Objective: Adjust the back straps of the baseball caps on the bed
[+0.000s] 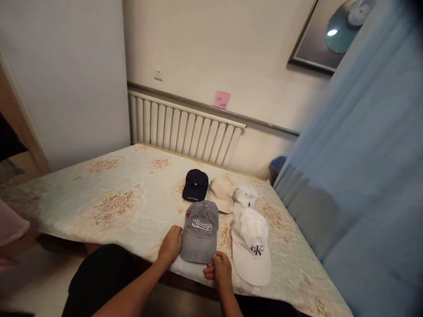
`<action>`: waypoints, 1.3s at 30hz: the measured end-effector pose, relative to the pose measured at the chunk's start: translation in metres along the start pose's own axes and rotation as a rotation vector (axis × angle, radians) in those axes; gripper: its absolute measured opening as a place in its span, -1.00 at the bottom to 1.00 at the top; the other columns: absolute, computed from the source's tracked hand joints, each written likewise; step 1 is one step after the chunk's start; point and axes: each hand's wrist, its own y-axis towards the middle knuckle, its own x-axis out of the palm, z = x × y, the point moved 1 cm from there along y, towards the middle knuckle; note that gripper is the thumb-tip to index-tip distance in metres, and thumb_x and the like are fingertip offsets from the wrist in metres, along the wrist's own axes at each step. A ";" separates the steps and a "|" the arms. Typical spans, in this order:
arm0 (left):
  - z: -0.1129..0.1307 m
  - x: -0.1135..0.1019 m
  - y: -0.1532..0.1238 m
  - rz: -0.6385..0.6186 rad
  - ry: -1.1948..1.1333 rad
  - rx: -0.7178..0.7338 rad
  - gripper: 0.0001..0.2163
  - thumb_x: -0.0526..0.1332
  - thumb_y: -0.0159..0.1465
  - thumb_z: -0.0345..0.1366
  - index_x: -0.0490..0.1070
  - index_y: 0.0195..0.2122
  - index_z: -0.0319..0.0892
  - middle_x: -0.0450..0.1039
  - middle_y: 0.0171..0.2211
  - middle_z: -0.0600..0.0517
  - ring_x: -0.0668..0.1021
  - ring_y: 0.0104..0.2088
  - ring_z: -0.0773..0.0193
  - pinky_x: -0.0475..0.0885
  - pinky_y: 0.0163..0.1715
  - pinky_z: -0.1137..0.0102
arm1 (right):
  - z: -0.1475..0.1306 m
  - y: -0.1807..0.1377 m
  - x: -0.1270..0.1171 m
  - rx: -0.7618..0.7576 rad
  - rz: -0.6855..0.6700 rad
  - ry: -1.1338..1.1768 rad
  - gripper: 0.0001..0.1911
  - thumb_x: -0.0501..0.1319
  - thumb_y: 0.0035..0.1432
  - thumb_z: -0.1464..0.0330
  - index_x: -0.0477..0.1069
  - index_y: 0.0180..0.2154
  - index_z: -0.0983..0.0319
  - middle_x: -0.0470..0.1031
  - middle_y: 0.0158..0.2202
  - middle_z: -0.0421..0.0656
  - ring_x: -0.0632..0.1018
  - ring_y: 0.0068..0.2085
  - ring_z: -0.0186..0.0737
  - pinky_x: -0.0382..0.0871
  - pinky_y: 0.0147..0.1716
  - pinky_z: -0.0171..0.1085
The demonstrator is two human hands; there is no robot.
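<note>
A grey baseball cap (200, 233) with white "Always" lettering and a small red mark lies near the bed's front edge, its brim towards me. My left hand (171, 245) is closed at the cap's left side; its fingertips are partly hidden. At the right corner of the brim, my right hand (222, 267) has its thumb and fingers closed on the edge. Just right of that hand lies a white CK cap (251, 244). Behind sit a navy cap (195, 185), a beige cap (220, 193) and a smaller white cap (245, 197) with a dark logo.
The caps lie on a bed with a pale floral cover (139, 220). A white radiator (185, 125) runs along the wall behind, below a pink note (221, 100). Blue curtains (360, 167) hang down the right side. A white panel (66, 79) stands at left.
</note>
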 end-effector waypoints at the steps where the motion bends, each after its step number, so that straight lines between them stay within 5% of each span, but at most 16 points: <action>1: 0.000 0.000 0.000 0.001 -0.001 0.000 -0.77 -0.11 0.25 -0.42 0.33 -0.28 -0.16 0.35 -0.25 -0.05 0.43 -0.16 0.19 0.31 -0.08 0.31 | 0.000 0.000 0.000 -0.002 0.000 0.001 -0.58 0.19 -0.15 0.12 0.20 -0.27 0.22 0.34 -0.72 -0.30 0.49 -0.68 -0.16 0.36 -0.74 -0.29; 39: -0.009 0.008 0.000 0.052 -0.076 0.082 -0.76 -0.12 0.27 -0.43 0.32 -0.26 -0.16 0.33 -0.25 -0.03 0.42 -0.17 0.22 0.33 -0.10 0.31 | -0.005 -0.008 0.001 -0.013 0.002 -0.013 -0.43 0.14 -0.24 0.07 0.18 -0.20 0.27 0.38 -0.73 -0.28 0.48 -0.70 -0.14 0.35 -0.75 -0.26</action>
